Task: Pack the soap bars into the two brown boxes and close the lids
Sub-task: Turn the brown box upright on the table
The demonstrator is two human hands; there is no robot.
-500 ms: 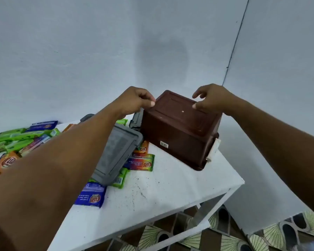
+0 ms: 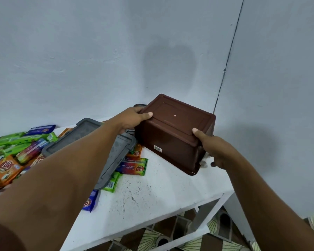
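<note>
A brown plastic box (image 2: 172,134) is upside down and tilted, its bottom facing me, over the right part of the white table (image 2: 152,196). My left hand (image 2: 132,118) grips its left end, thumb on the bottom face. My right hand (image 2: 214,149) grips its right end near a white latch (image 2: 204,163). A grey lid (image 2: 105,151) lies flat under my left forearm. Wrapped soap bars in green, orange and blue (image 2: 16,151) are heaped on the left; one rainbow-coloured bar (image 2: 133,166) lies beside the lid. A second brown box is not in sight.
A dark grey edge of another lid or box (image 2: 139,105) shows behind my left hand. The table stands in a corner of pale walls (image 2: 225,69); its right edge drops to a patterned tile floor (image 2: 170,238).
Both hands have gone from touching the top corners of the box to gripping its two ends. The box has tilted more toward me and seems lifted slightly.
</note>
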